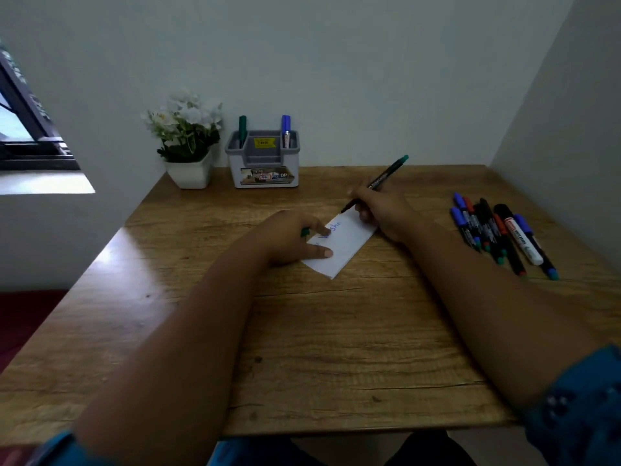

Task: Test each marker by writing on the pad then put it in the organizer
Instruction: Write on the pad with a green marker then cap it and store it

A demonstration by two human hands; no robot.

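A small white pad [346,245] lies tilted at the middle of the wooden desk [336,348], with blue writing near its far end. My left hand [292,238] presses the pad's left side down and a green cap [305,232] shows under its fingers. My right hand [383,211] grips a thin black marker with a green end [379,181], its tip touching the pad's far corner. The grey and white organizer [262,163] stands at the back, holding a green marker [242,129] on the left and a blue marker [286,131] on the right.
Several capped markers [500,235], blue, red, green and black, lie in a loose pile at the desk's right side. A white pot of white flowers [188,142] stands left of the organizer. Walls close the back and right; a window is at the left.
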